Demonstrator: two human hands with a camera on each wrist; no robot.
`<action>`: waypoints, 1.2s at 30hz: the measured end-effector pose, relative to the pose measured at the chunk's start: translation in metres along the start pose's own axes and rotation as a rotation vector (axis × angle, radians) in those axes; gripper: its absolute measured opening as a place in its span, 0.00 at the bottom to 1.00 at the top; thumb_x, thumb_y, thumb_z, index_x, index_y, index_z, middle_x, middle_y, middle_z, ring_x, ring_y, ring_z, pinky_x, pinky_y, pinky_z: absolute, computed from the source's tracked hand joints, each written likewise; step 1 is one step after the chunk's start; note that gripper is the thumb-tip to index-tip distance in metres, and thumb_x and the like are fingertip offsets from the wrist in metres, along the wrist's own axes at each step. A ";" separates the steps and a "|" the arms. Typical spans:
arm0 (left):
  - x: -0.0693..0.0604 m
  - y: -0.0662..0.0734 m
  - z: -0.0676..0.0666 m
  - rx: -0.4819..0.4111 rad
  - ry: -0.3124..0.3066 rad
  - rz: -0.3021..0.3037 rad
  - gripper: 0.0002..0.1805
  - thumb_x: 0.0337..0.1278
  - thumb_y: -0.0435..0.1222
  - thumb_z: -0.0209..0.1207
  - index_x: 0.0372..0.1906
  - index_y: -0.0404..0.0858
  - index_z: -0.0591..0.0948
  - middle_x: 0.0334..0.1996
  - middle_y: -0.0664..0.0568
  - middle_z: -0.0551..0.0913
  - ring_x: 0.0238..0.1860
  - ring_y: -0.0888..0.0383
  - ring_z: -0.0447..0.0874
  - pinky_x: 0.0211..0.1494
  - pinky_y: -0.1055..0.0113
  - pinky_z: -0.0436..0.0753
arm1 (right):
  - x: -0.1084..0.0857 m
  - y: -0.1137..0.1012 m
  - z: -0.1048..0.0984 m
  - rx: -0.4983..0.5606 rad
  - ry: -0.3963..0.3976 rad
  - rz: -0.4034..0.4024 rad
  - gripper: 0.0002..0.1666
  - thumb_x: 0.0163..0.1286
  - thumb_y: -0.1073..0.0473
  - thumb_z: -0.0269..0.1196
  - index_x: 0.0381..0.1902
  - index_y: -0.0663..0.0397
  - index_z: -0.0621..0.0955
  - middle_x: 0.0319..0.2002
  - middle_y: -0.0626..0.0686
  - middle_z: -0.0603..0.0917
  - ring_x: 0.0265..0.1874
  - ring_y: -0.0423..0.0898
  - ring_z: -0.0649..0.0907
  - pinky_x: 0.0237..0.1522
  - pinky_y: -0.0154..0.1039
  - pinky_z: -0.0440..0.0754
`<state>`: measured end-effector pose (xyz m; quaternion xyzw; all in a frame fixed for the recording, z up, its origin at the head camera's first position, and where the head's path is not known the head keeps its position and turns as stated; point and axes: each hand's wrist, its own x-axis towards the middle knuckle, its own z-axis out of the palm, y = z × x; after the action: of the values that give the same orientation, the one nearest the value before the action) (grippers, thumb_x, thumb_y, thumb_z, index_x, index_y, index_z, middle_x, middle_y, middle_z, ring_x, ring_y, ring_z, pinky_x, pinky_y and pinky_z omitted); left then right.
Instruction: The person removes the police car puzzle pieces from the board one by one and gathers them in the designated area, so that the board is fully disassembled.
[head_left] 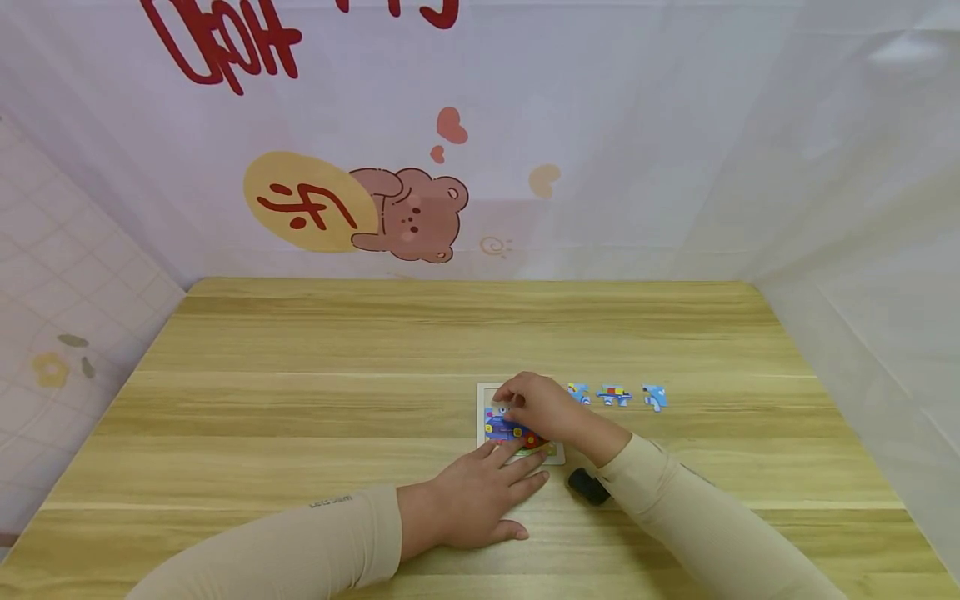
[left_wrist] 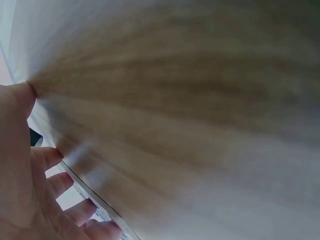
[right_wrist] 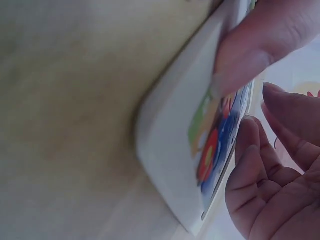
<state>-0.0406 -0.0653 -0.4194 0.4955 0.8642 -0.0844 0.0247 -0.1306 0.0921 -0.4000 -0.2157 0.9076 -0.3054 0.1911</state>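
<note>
Looking down first at a wood-grain worktop, streaked yellow-brown from side to side, and spotting a short black cylinder lying right of centre, near side. Up now to the white backdrop behind the far edge, and meeting a brown cartoon bear, printed sideways, with arms against a yellow oval marked in red! Above that, catching a red heart with a smaller heart just below; further right, a tan heart over a faint spiral. Up top, getting bold red lettering, partly cut off. Swinging left to a gridded side sheet with a yellow flower. Swinging right to a pale creased sheet.
</note>
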 end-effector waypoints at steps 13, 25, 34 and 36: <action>0.001 0.000 0.000 0.043 0.033 0.007 0.36 0.66 0.64 0.39 0.72 0.50 0.65 0.74 0.54 0.58 0.70 0.51 0.59 0.67 0.59 0.67 | 0.006 -0.004 0.003 -0.044 -0.048 0.005 0.11 0.62 0.69 0.66 0.43 0.58 0.84 0.37 0.48 0.84 0.39 0.44 0.81 0.46 0.41 0.80; 0.001 0.000 -0.001 0.053 0.043 0.015 0.36 0.67 0.64 0.39 0.72 0.50 0.65 0.74 0.54 0.58 0.69 0.51 0.60 0.67 0.60 0.67 | 0.006 -0.004 0.001 -0.035 -0.059 -0.054 0.08 0.60 0.70 0.67 0.38 0.57 0.84 0.31 0.48 0.80 0.33 0.42 0.76 0.40 0.38 0.77; 0.001 0.000 0.000 0.056 0.046 0.014 0.36 0.66 0.64 0.39 0.72 0.50 0.65 0.74 0.54 0.59 0.68 0.51 0.61 0.66 0.60 0.68 | 0.006 0.001 0.000 0.042 -0.074 -0.098 0.06 0.63 0.70 0.64 0.35 0.56 0.80 0.28 0.47 0.76 0.30 0.41 0.73 0.36 0.36 0.73; 0.001 0.000 0.001 0.052 0.038 0.013 0.36 0.66 0.64 0.39 0.72 0.50 0.65 0.74 0.54 0.59 0.69 0.51 0.61 0.66 0.60 0.68 | 0.005 0.002 0.000 0.073 -0.078 -0.091 0.05 0.65 0.69 0.63 0.35 0.55 0.79 0.28 0.47 0.76 0.30 0.41 0.73 0.36 0.36 0.73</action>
<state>-0.0413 -0.0647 -0.4200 0.5031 0.8587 -0.0973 -0.0038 -0.1357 0.0906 -0.4020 -0.2615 0.8770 -0.3380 0.2197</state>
